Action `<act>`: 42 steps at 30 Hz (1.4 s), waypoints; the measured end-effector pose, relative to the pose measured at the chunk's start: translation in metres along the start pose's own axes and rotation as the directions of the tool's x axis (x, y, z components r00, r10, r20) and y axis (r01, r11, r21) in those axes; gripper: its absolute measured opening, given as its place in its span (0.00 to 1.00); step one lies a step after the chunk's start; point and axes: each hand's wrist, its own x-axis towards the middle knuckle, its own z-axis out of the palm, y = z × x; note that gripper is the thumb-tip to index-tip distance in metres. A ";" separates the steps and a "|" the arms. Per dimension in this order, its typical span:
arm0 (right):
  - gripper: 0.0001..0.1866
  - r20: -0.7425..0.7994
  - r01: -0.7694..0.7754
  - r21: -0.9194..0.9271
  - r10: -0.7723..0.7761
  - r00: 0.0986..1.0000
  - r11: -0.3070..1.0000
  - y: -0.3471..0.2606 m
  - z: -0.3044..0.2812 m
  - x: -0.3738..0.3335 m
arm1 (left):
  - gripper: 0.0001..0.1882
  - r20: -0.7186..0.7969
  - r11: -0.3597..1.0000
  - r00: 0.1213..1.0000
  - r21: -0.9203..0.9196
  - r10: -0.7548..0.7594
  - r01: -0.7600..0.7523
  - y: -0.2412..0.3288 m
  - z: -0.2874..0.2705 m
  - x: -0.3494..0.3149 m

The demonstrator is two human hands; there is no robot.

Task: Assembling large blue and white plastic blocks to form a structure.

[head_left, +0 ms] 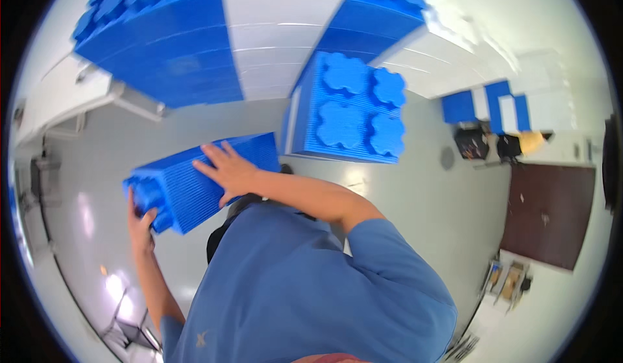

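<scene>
A large blue building block (201,184) lies tilted before me, ribbed along its side, with its rounded studs facing left. My left hand (141,228) grips its studded end, thumb and fingers around a stud. On the block's upper ribbed face rests my right hand (230,170), fingers spread and flat. To the right of it stands another big blue block (360,107) with flower-shaped studs on top. Its lower side shows a paler face.
A wall of stacked blue blocks (175,55) and white blocks (276,42) rises ahead. Grey floor (422,220) lies around me. More blue and white blocks (500,107) stand at the far right, near dark bags (472,142). A brown door (545,214) is at the right.
</scene>
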 end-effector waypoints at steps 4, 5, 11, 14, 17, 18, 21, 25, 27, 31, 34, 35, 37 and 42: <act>0.60 -0.075 -0.010 0.053 0.014 0.997 0.999 0.018 0.007 -0.014 | 0.51 0.028 0.997 0.998 0.052 -0.052 0.050 0.005 0.012 0.007; 0.60 -0.063 -0.037 0.055 0.041 0.997 0.998 0.019 0.010 -0.021 | 0.51 -0.005 0.998 0.998 0.036 -0.058 0.058 0.007 0.017 0.002; 0.62 -0.009 -0.101 0.008 0.102 0.995 0.995 0.029 0.015 -0.037 | 0.52 -0.048 0.992 0.991 -0.004 -0.124 0.124 0.009 0.026 -0.011; 0.63 -0.091 -0.101 0.114 0.112 0.990 0.988 0.035 0.013 -0.035 | 0.51 -0.031 0.994 0.993 -0.013 -0.111 0.111 0.016 0.031 -0.015; 0.61 -0.103 -0.093 0.067 0.100 0.990 0.993 0.042 0.009 -0.035 | 0.51 -0.021 0.997 0.996 0.007 -0.083 0.083 0.016 0.033 -0.015; 0.59 -0.104 -0.115 0.113 0.127 0.987 0.987 0.046 0.011 -0.034 | 0.51 -0.020 0.996 0.997 0.036 -0.079 0.080 0.016 0.033 -0.015; 0.55 -0.112 -0.204 0.171 0.225 0.968 0.964 0.054 0.017 -0.035 | 0.52 -0.047 0.992 0.998 0.120 -0.043 0.049 0.019 0.037 -0.014; 0.50 -0.165 -0.249 0.323 0.314 0.935 0.913 0.038 0.006 -0.030 | 0.53 -0.061 0.958 0.996 0.282 0.065 -0.045 0.018 0.044 -0.017; 0.49 -0.220 -0.166 0.352 0.254 0.942 0.921 0.019 -0.010 -0.021 | 0.53 0.018 0.729 0.956 0.643 0.293 -0.236 0.017 0.056 -0.014; 0.44 -0.330 -0.003 0.396 0.145 0.933 0.918 -0.010 -0.031 0.001 | 0.51 0.121 0.575 0.927 0.754 0.355 -0.318 0.012 0.093 -0.010; 0.40 -0.311 -0.026 0.464 0.191 0.931 0.885 -0.011 -0.035 0.017 | 0.49 0.259 0.338 0.866 0.842 0.429 -0.420 0.006 0.120 -0.016; 0.39 -0.270 -0.088 0.534 0.268 0.925 0.841 -0.009 -0.036 0.022 | 0.49 0.242 0.351 0.863 0.839 0.444 -0.416 0.006 0.127 -0.016; 0.42 -0.212 -0.138 0.548 0.297 0.931 0.825 -0.001 -0.038 0.037 | 0.48 0.416 0.203 0.833 0.838 0.364 -0.507 0.009 0.140 -0.017; 0.60 -0.155 -0.421 0.197 0.452 0.878 0.886 -0.009 -0.045 0.084 | 0.49 0.529 -0.021 0.842 0.848 0.108 -0.530 -0.025 0.181 0.005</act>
